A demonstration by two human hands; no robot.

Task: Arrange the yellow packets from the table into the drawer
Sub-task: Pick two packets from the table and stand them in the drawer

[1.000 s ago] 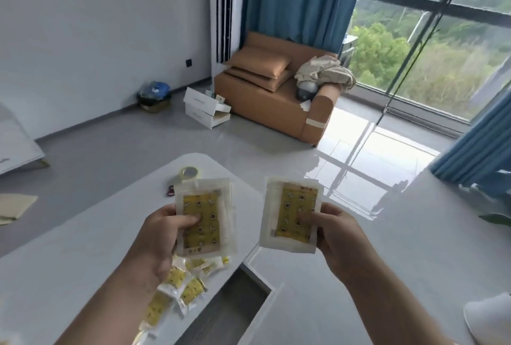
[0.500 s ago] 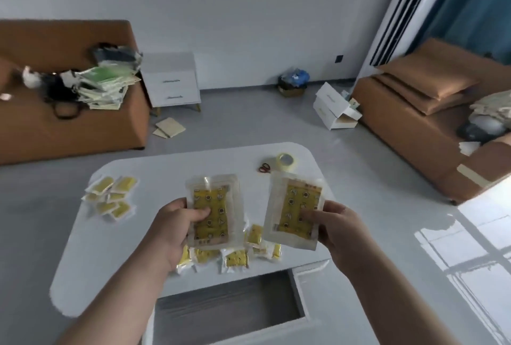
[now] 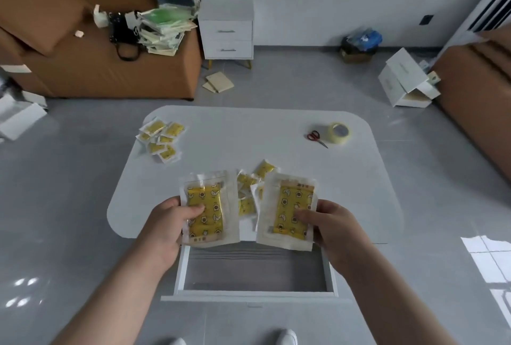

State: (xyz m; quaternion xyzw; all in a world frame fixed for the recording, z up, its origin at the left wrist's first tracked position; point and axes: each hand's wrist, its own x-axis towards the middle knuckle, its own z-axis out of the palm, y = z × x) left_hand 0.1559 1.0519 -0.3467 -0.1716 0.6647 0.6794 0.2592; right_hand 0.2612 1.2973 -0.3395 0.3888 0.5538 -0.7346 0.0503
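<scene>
Head view — each hand, left hand [image 3: 163,230] and right hand [image 3: 330,227], pinches a yellow packet [image 3: 206,212] above the open drawer [image 3: 255,270].

On the bench [image 3: 249,137], one heap of packets [image 3: 161,141] lay back left; scissors [image 3: 316,138] lay just left of the tape roll [image 3: 339,133], back right. A near heap [image 3: 250,187] lay by the front edge, behind the left packet [image 3: 206,209] and right packet [image 3: 290,212], held over the drawer [image 3: 257,293].

Home living room: brown sofa [image 3: 110,68], white nightstand [image 3: 226,32].

Scissors [image 3: 317,137] beside tape roll [image 3: 339,133] — nightstand [image 3: 227,30] beyond.
</scene>
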